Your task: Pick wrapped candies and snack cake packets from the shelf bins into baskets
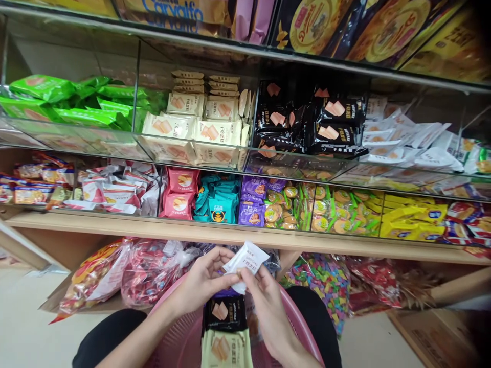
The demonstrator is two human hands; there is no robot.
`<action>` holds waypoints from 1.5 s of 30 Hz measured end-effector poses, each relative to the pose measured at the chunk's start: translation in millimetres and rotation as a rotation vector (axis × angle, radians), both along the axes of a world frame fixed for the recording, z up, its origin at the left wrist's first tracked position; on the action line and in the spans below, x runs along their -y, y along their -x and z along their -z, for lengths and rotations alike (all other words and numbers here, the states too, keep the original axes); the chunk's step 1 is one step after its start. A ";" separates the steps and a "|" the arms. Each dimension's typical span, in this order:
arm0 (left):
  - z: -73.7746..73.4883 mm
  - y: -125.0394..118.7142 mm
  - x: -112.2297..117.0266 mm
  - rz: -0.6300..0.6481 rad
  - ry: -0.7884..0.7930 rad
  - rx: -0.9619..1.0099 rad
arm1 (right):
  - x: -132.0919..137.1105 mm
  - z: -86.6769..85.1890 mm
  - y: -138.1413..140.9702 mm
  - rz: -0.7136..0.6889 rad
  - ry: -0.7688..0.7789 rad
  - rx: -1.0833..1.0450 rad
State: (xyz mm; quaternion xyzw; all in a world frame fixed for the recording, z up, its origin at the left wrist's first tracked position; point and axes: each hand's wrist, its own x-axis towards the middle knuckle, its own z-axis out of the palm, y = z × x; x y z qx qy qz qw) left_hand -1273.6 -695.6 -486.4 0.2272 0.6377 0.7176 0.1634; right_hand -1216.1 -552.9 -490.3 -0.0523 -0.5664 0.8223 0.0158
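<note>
A small white snack packet (250, 259) with printed characters is held up between my two hands, over a pink basket (176, 327). My left hand (210, 273) pinches its left edge between thumb and fingers. On its lower right side, my right hand (261, 291) grips it with the thumb on the front. Below my hands, a black snack packet (224, 313) and a cream snack packet (225, 348) lie in the basket. Something purple shows behind my hands, partly hidden.
Glass-fronted shelves hold green packets (72, 99), cream packets (192, 130), black packets (326, 120) and white packets (410, 138). The wooden shelf edge (115, 227) runs above bagged candies (149, 271). A cardboard box (441, 337) stands at lower right.
</note>
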 end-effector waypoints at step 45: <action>-4.8 17.0 15.9 -0.323 0.154 -0.133 | -53.8 44.1 -25.8 -0.283 -0.982 0.236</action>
